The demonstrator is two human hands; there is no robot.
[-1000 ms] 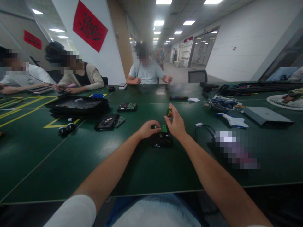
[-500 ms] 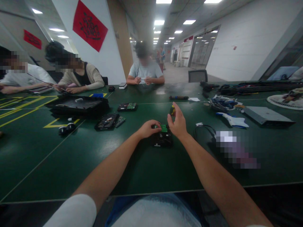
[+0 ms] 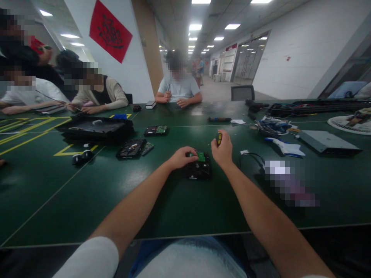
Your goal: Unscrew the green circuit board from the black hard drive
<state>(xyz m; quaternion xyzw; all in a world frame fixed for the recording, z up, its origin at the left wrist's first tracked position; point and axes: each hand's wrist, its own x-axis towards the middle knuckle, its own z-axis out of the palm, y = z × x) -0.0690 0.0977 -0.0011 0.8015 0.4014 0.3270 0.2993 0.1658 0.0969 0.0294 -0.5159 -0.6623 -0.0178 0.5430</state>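
Head view: the small black hard drive with a green circuit board (image 3: 198,168) lies flat on the dark green table (image 3: 87,193), straight ahead. The left hand (image 3: 182,157) rests curled on the drive's near-left corner, fingertips touching the board. The right hand (image 3: 222,151), just right of the drive and slightly above it, is closed around a yellow-and-black screwdriver handle (image 3: 219,138) standing roughly upright. A second ago that hand was open, reaching past the drive toward the tool; now it has grasped it.
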